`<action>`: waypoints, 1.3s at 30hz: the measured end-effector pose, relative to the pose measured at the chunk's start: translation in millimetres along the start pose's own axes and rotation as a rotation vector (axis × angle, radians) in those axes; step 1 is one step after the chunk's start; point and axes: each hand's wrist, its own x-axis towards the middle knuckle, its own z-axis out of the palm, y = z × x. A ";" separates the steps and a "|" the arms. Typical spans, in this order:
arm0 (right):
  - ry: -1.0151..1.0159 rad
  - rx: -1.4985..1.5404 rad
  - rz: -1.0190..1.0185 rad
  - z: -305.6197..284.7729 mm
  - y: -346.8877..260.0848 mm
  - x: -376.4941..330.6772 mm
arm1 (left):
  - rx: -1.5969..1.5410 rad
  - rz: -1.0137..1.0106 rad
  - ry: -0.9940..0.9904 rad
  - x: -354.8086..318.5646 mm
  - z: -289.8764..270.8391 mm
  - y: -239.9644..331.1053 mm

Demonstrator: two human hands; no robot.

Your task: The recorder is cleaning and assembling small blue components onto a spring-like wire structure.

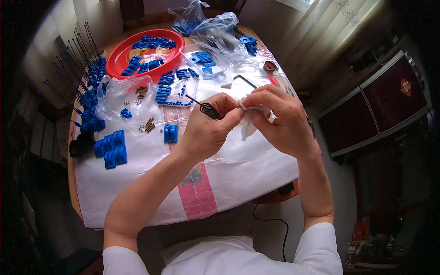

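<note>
My left hand [211,126] is closed round a black coil spring [209,110] with a thin dark rod end sticking out to the upper left. Its thumb and fingertips meet those of my right hand [282,114] above the middle of the table. My right hand pinches a crumpled white cloth or tissue [247,130] that hangs below its fingers. Whatever part of the spring piece lies between the fingertips is hidden. Just beyond the hands lies a bent hex key [245,81]. To the left of my left hand stands a single blue plastic bracket [170,133].
A red basin [110,64] and a clear tray [228,64] hold blue parts at the back. Small blue pieces [165,89], brass screws [150,124] and nuts lie left of centre. Blue assemblies with upright rods [94,94] crowd the left edge. More blue brackets [114,149] sit front left.
</note>
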 end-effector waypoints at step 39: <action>0.121 -0.290 -0.255 13.0 6.8 -5.0 | 0.006 0.007 -0.077 1.1 -3.1 3.0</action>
